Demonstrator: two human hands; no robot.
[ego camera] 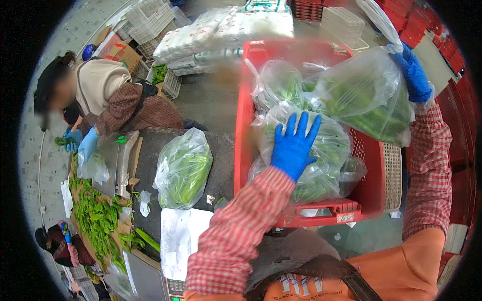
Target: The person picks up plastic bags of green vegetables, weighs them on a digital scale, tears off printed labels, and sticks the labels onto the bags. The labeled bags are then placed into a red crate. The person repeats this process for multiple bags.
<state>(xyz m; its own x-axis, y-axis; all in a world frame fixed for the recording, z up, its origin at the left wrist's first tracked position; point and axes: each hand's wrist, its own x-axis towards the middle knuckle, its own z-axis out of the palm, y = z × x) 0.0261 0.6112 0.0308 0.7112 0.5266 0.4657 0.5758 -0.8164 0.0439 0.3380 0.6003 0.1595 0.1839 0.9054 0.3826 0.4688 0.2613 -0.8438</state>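
Both hands wear blue gloves. My left hand (295, 148) is spread flat, fingers apart, on a clear plastic bag of green vegetables (327, 150) inside a red plastic crate (240, 124). At the crate's right side, my right hand (413, 73) is closed around the gathered neck of another clear bag of green peppers (369, 94), which hangs partly over the crate's edge. A further bag (280, 84) lies at the crate's far left. On the dark table left of the crate rests one more filled bag (184, 169).
A co-worker in light blue gloves (88, 145) stands at the left by a scale (126, 161) and a heap of loose green peppers (94, 218). White paper (182, 233) lies near my left forearm. White wrapped packs (226, 30) and stacked crates (342, 26) stand beyond.
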